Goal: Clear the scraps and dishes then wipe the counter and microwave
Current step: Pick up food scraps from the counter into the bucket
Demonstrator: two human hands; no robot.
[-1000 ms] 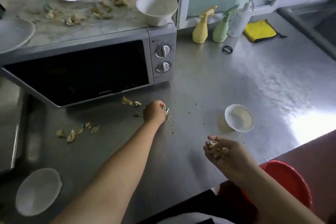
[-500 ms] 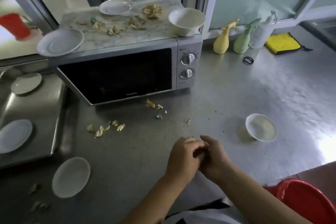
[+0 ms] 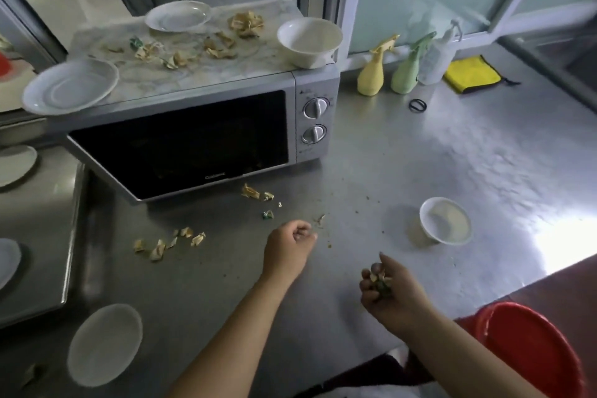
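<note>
Left hand: my left hand [image 3: 288,249] is hovering over the counter [image 3: 403,171] mid-front, fingers curled, grasping nothing I can see.
Right hand: my right hand [image 3: 387,291] is cupping gathered scraps [image 3: 381,281] near the counter's front edge.
Remaining scraps: a small scrap [image 3: 320,220] is lying just beyond my left fingers; more scraps [image 3: 168,242] are sitting toward the left, others before the microwave [image 3: 193,126] and on its top.
Risk: I am judging my cupped handful could spill before reaching the red bucket [image 3: 529,352].
Writing: the door lettering is too blurred to read.
</note>
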